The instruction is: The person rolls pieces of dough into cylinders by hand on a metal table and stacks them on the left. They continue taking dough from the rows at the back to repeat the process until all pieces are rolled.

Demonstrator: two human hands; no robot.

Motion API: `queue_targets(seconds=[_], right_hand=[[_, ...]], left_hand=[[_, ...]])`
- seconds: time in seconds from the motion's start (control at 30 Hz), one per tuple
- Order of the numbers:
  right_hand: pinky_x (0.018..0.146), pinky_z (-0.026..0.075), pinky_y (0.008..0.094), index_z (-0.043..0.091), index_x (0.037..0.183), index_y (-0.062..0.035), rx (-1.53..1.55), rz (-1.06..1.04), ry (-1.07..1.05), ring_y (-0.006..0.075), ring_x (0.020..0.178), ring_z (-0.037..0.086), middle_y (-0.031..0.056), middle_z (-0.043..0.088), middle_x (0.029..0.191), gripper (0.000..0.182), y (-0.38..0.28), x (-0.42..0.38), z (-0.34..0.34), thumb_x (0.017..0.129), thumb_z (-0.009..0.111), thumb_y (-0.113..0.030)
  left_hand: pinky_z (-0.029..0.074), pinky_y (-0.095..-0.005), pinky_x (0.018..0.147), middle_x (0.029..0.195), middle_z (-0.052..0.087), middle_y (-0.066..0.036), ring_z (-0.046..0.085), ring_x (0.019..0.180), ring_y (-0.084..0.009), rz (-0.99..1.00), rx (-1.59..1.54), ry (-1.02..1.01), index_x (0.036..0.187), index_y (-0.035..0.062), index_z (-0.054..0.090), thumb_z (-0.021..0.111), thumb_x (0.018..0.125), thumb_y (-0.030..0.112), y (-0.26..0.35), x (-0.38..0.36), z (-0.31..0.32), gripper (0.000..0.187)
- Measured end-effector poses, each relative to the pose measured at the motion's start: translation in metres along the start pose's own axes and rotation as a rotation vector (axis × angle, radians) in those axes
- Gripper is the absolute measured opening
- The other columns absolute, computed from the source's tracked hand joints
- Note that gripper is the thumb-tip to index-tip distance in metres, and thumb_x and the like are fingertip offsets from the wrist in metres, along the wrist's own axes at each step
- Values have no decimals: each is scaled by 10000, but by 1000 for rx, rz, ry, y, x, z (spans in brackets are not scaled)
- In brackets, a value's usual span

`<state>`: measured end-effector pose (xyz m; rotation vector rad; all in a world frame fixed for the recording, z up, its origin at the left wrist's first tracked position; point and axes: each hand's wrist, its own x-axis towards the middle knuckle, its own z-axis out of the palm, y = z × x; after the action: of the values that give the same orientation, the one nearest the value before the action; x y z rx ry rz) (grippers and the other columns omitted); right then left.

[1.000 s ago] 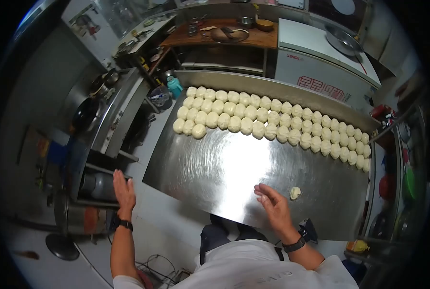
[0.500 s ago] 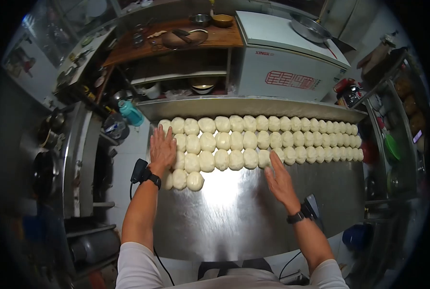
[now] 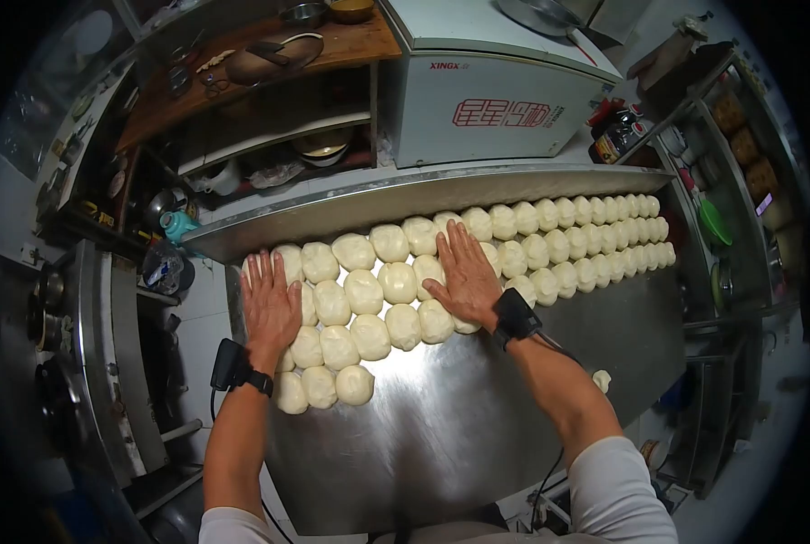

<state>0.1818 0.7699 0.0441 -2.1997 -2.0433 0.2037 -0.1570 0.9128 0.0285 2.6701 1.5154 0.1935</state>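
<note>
Nearest me, a small dough piece (image 3: 602, 380) shows on the steel desk (image 3: 405, 462), just past the right forearm (image 3: 550, 394). Further in, dough balls (image 3: 355, 384) sit on the desk in rows. I'd judge them light, soft and easily dented, perhaps a little tacky; I'd take one low around its sides with a cupped palm, never a pinch. The left hand (image 3: 272, 304) lies spread flat, palm down, over the rows' left ends; the right hand (image 3: 467, 276), equally flat with its thumb out, covers part of the middle. Neither grips anything, though I can't tell how firmly the palms press. The balls look pale cream, smooth and faintly glossy: three in the short front row, then three long rows up to the steel backboard (image 3: 532, 186).
</note>
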Motion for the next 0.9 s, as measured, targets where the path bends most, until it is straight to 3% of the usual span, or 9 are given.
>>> queue_targets(seconds=[0.2,0.23,0.3,0.37,0.43,0.6,0.87,0.9], right_hand=[[1284,119,469,277,1561,95,19,-22,-33,411,1565,141,315,187,1653,875,0,-1,-4,1002,485,-545],[1284,119,469,277,1561,95,16,-18,-19,411,1565,141,315,187,1653,875,6,1,-12,1002,485,-545],[1286,133,457,270,1558,102,73,-135,-183,398,1564,158,306,202,1652,876,26,5,-27,1005,483,-543],[1286,137,457,273,1555,104,28,-159,-141,395,1563,161,300,210,1651,884,42,-2,-32,1001,492,-548],[1285,146,457,280,1551,108,-51,-226,-56,390,1563,167,290,225,1650,899,57,-1,-35,993,510,-558],[1288,134,463,269,1555,110,-34,-210,-66,389,1566,159,286,216,1656,931,60,-2,-23,971,542,-561],[1290,119,458,262,1548,128,48,-204,-69,397,1563,163,296,218,1651,913,60,-2,-14,969,528,-526],[1290,122,455,267,1545,129,51,-205,-105,397,1561,172,301,230,1645,905,61,-1,-21,972,521,-524]], left_hand=[[103,-555,1264,1656,263,-252,171,1556,-428,-48,32,-95,1568,-34,338,466,1027,356,16,7,-27,680],[106,-556,1264,1655,258,-259,177,1555,-425,-9,59,-51,1561,-44,342,487,1015,351,34,9,-36,690],[120,-543,1269,1653,244,-276,195,1555,-417,144,63,104,1545,-70,345,529,990,326,68,15,-36,706],[126,-517,1275,1661,235,-264,198,1557,-404,279,-248,36,1551,-59,339,519,1000,318,113,19,-29,692],[131,-498,1277,1665,241,-246,196,1562,-386,380,-252,-16,1557,-48,335,502,1014,315,154,28,-19,675],[88,-484,1286,1670,233,-241,179,1566,-375,381,-150,-64,1591,-35,268,455,1026,379,191,51,15,725],[111,-501,1281,1645,288,-254,228,1554,-367,372,-58,-50,1553,-82,323,477,1020,383,204,48,7,725],[110,-502,1281,1651,278,-251,225,1555,-366,363,35,-170,1557,-77,319,468,1022,388,209,53,-6,725]])
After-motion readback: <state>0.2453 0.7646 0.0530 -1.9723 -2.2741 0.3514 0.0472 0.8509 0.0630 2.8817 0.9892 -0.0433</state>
